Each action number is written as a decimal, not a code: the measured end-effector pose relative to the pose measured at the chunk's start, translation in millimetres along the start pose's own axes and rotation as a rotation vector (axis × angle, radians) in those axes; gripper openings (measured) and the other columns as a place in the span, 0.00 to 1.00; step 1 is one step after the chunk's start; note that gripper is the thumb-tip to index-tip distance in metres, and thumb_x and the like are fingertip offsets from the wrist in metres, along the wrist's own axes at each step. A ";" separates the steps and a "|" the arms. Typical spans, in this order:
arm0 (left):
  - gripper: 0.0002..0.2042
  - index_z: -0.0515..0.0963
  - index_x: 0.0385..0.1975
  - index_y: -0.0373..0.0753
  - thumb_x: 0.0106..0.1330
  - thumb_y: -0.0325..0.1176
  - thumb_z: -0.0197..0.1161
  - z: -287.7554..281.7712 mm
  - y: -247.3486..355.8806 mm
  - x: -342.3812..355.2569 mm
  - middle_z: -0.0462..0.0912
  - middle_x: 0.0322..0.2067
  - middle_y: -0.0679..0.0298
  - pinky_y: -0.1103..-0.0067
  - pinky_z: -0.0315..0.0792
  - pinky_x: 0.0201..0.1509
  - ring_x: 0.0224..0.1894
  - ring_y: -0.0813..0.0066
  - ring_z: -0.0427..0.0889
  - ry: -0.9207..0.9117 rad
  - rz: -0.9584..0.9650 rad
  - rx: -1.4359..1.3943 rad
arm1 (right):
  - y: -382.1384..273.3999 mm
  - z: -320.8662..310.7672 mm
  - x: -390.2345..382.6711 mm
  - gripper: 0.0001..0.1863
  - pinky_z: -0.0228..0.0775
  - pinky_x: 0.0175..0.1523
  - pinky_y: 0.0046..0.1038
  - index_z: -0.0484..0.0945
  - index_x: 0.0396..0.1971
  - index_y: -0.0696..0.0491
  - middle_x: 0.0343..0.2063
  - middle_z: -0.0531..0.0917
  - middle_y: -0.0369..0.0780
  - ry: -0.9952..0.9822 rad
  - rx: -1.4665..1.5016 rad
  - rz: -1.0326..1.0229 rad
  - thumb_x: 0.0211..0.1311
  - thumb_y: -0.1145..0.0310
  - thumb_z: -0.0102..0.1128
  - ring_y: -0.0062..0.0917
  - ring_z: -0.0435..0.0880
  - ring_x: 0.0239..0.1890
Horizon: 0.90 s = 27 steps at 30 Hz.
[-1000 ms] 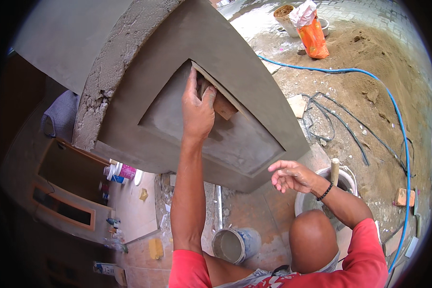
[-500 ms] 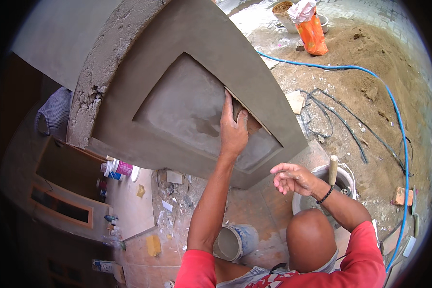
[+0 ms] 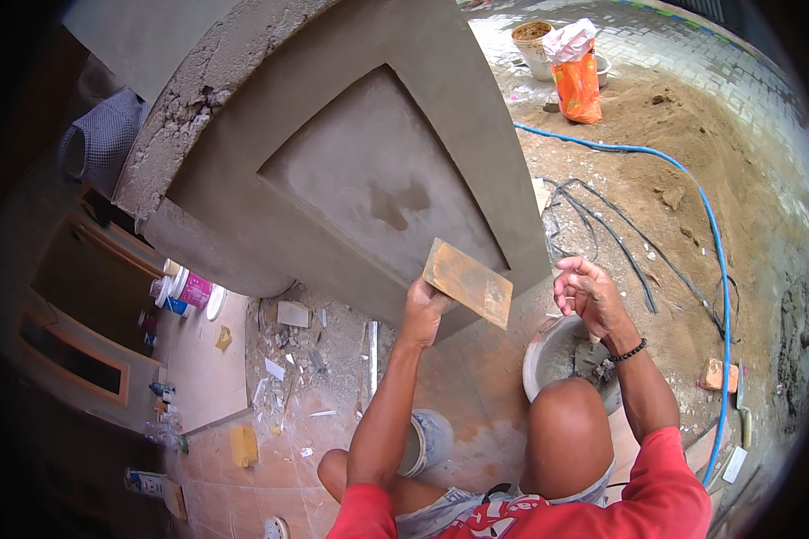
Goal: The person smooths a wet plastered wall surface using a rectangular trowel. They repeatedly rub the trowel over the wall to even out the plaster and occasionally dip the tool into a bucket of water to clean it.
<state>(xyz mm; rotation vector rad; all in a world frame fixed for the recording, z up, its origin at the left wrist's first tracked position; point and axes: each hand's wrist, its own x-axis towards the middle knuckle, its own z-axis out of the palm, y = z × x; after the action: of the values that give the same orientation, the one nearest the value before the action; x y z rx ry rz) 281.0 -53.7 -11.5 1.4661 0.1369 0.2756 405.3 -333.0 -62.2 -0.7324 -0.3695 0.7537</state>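
Observation:
My left hand [image 3: 425, 313] grips a flat brown rectangular plate [image 3: 467, 283] by its near left edge, thumb and fingers on opposite faces. Its stained broad face is turned up, in front of the grey plastered block [image 3: 333, 193]. A recessed panel [image 3: 377, 162] in that block carries a darker damp patch [image 3: 400, 205]. To the right, my right hand [image 3: 591, 292] hovers with loosely curled, separated fingers and nothing visible in them. Below it stands a mortar bucket [image 3: 537, 359]; a trowel [image 3: 591, 359] rests inside, partly hidden by my wrist.
Between my legs and the block sits a smaller bucket [image 3: 433, 440]. Rubble [image 3: 288, 359] and a yellow sponge-like block [image 3: 243, 446] lie left. A blue hose [image 3: 717, 242] curves past the sand heap [image 3: 665, 198] and black cables [image 3: 616, 242]. An orange bag [image 3: 577, 90] stands behind.
My left hand has drawn the plate out of the recess, toward me and down. My right hand has risen slightly and shifted right. The view has shifted.

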 end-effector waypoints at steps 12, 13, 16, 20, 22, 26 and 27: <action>0.25 0.65 0.64 0.35 0.66 0.24 0.61 14.2 42.6 -38.3 0.74 0.57 0.64 0.76 0.67 0.63 0.58 0.77 0.73 -0.253 -0.077 0.078 | 67.3 45.3 52.0 0.33 0.75 0.57 0.31 0.65 0.63 0.58 0.55 0.77 0.41 -0.375 0.172 0.395 0.62 0.61 0.66 0.23 0.79 0.55; 0.26 0.64 0.65 0.35 0.66 0.24 0.60 15.1 33.4 -39.6 0.74 0.57 0.63 0.76 0.66 0.63 0.58 0.77 0.73 -0.206 -0.063 0.028 | 65.8 51.7 49.1 0.34 0.75 0.57 0.31 0.65 0.63 0.58 0.55 0.77 0.40 -0.408 0.149 0.328 0.60 0.62 0.68 0.23 0.78 0.55; 0.29 0.61 0.67 0.34 0.66 0.26 0.60 -4.2 12.6 -51.2 0.75 0.56 0.60 0.76 0.66 0.62 0.58 0.75 0.73 0.024 -0.116 0.081 | 39.0 63.1 38.7 0.40 0.73 0.59 0.28 0.62 0.65 0.59 0.56 0.76 0.39 -0.385 0.029 0.134 0.55 0.67 0.73 0.22 0.77 0.56; 0.31 0.57 0.70 0.34 0.65 0.24 0.58 -62.5 8.4 -100.2 0.77 0.53 0.58 0.76 0.67 0.61 0.56 0.74 0.74 0.195 -0.277 0.385 | -17.4 58.0 57.5 0.31 0.65 0.62 0.28 0.68 0.63 0.58 0.54 0.77 0.42 0.091 -0.611 -0.416 0.58 0.72 0.64 0.25 0.75 0.57; 0.31 0.57 0.70 0.35 0.66 0.23 0.57 -79.1 16.4 -122.2 0.77 0.54 0.58 0.76 0.67 0.61 0.56 0.73 0.74 0.142 -0.319 0.445 | -47.6 64.6 86.0 0.31 0.65 0.62 0.28 0.68 0.64 0.57 0.55 0.77 0.43 0.123 -0.744 -0.659 0.59 0.72 0.63 0.25 0.75 0.57; 0.29 0.58 0.69 0.37 0.67 0.22 0.55 -83.6 20.5 -155.3 0.76 0.54 0.58 0.77 0.67 0.60 0.54 0.74 0.75 0.093 -0.351 0.490 | -90.0 114.9 137.6 0.32 0.70 0.52 0.32 0.68 0.65 0.51 0.40 0.76 0.45 0.273 -1.363 -0.993 0.57 0.75 0.60 0.33 0.77 0.45; 0.29 0.58 0.69 0.36 0.67 0.22 0.55 -84.9 16.5 -161.9 0.76 0.54 0.58 0.78 0.67 0.60 0.54 0.75 0.75 0.085 -0.342 0.459 | -95.0 128.6 142.9 0.33 0.71 0.50 0.33 0.68 0.65 0.49 0.37 0.75 0.45 0.317 -1.482 -0.999 0.56 0.76 0.60 0.36 0.77 0.42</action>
<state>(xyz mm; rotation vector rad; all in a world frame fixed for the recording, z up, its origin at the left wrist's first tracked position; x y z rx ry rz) 101.8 -14.0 -16.3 1.8521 0.5421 0.0248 478.7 -216.8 102.4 -1.7900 -0.9076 -0.7536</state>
